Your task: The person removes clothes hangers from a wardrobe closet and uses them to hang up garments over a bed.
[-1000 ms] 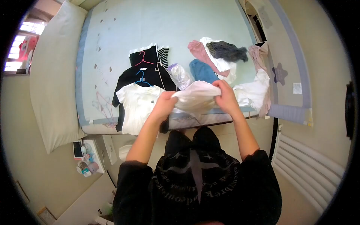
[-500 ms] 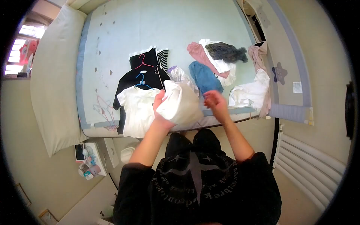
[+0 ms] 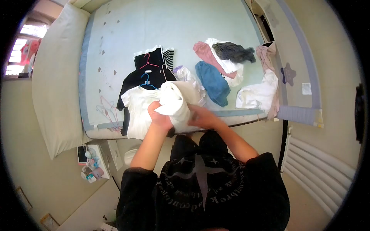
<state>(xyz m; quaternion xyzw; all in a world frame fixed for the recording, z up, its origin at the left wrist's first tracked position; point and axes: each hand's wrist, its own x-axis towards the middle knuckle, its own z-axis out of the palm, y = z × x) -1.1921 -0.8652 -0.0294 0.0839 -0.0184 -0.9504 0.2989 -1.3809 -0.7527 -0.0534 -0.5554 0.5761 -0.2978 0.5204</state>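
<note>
A bunched white garment point(image 3: 175, 101) is held up over the bed's near edge; its exact kind is hidden by the folds. My left hand point(image 3: 160, 118) is closed around its left side, with the thumb on the cloth. At the garment's right side, my right hand point(image 3: 202, 117) grips the fabric, its fingers partly hidden and slightly blurred. Beneath and left of the garment lies a white short-sleeved T-shirt point(image 3: 138, 109) with a blue hanger point(image 3: 145, 81) at its neck. Behind it are a black top point(image 3: 131, 82) and a pink hanger point(image 3: 147, 61).
Blue trousers point(image 3: 212, 82), a pink garment point(image 3: 210, 56) and a dark grey garment point(image 3: 233, 52) lie on the bed point(image 3: 185, 23). White clothing point(image 3: 256, 92) rests by the right rail. Thin hangers point(image 3: 108, 111) lie at left. A radiator point(image 3: 316, 165) stands at right.
My right hand has moved left and down from beside the blue trousers onto the white garment. The garment has shifted slightly left and now stands more upright in my left hand.
</note>
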